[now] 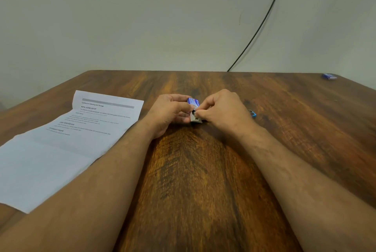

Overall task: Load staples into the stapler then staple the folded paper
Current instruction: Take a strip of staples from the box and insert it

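Observation:
My left hand (169, 112) grips a small blue staple box (193, 102) above the middle of the wooden table (203, 170). My right hand (220, 109) pinches the box's grey open end (195, 119), fingers closed on its flap or inner tray. A blue stapler (253, 113) lies just right of my right hand, mostly hidden behind it. The printed paper sheet (71, 135), with fold creases, lies flat on the left side of the table, partly under my left forearm.
A second small blue box (329, 76) sits at the table's far right corner. A black cable (262, 21) runs down the wall behind the far edge.

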Available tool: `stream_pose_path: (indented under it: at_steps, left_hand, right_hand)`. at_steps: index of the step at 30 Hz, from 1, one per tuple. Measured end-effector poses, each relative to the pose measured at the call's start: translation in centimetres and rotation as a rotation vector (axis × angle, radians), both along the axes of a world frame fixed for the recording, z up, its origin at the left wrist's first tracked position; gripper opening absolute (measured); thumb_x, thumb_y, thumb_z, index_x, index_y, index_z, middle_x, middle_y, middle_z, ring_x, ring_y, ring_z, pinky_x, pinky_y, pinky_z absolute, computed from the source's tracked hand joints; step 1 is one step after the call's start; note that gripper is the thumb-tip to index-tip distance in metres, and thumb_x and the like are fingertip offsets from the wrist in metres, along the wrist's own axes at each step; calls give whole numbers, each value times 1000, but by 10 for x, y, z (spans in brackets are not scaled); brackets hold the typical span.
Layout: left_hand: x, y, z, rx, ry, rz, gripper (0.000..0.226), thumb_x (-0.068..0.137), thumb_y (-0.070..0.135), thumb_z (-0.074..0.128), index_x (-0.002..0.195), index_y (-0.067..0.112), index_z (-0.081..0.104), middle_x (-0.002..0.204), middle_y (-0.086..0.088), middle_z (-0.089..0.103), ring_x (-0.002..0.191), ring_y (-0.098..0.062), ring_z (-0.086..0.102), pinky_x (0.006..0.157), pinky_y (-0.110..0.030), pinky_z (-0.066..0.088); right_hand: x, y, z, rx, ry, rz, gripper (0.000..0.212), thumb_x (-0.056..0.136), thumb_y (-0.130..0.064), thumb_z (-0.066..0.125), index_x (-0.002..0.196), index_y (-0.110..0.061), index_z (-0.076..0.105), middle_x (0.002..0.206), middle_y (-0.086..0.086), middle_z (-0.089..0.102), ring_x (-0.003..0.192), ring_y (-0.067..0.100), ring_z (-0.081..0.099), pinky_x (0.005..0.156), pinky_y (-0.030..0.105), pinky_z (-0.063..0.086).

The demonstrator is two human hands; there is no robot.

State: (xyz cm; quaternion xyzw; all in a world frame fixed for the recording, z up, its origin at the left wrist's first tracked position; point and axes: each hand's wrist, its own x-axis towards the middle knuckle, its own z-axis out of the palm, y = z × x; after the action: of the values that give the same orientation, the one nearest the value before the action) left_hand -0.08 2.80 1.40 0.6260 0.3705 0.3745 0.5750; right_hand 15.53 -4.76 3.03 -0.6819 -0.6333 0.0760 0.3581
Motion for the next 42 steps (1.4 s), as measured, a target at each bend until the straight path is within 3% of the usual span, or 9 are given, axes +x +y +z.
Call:
stream_pose_path:
  at_steps: [10,16,19,22,27,30,33,38,42]
  left_hand:
    - [0,-1,2,-29,-30,-18,27,93,-5,61,113,12,69,93,-12,73,51,-8,68,50,-17,56]
    - [-1,6,-3,-36,-124,-1,29,95,2,60,124,1,67,60,9,71,47,-3,63,55,-17,54]
    - [-4,11,-6,-67,-214,27,34,93,8,64,126,0,67,82,-3,78,68,-10,74,61,-16,58]
    - [-7,13,-8,-99,-282,37,32,93,8,64,125,1,67,92,-9,78,78,-14,76,64,-18,60]
    - [-8,13,-8,-104,-309,16,29,93,6,65,122,6,68,92,-8,79,79,-15,75,65,-18,61]
    - [-7,13,-8,-82,-311,8,31,93,4,65,123,7,66,89,-6,79,75,-14,75,65,-19,60]
    - [-4,10,-7,-44,-308,1,29,93,3,64,120,13,65,84,-3,79,66,-12,73,61,-19,60]
    - [-4,9,-8,-27,-341,-26,32,90,-3,65,112,21,67,90,-10,77,65,-18,72,56,-21,60]
    - [-4,10,-10,7,-316,-55,40,88,-6,63,116,22,66,89,-10,77,66,-18,70,58,-23,60]
  right_hand:
    - [-4,0,1,30,-40,-43,15,83,-31,78,69,-29,73,76,-11,69,78,3,63,67,26,47]
    - [-1,3,2,267,222,-36,10,85,-26,71,79,-27,80,65,-23,66,67,-10,62,61,10,45]
    - [3,2,-1,288,271,6,1,78,-28,76,79,-28,77,59,-16,63,56,5,58,56,23,45]
    - [8,-2,-5,200,117,112,19,76,-36,81,91,-28,71,53,-12,50,45,4,37,50,21,33]
    - [9,-2,-7,169,64,124,23,80,-43,80,94,-31,65,67,-3,66,52,9,47,55,30,46]
    - [8,-1,-7,189,46,102,18,83,-44,77,88,-30,67,60,-9,61,48,4,49,51,19,37]
    - [5,4,-9,174,146,66,17,82,-40,79,86,-28,68,56,-13,54,44,-2,46,46,11,29]
    - [-1,11,-13,94,423,-8,22,75,-34,84,92,-23,75,89,-7,73,83,7,66,67,24,47]
    - [-7,13,-14,-40,549,-21,23,69,-27,81,79,-6,76,63,-5,64,56,13,56,54,30,42]
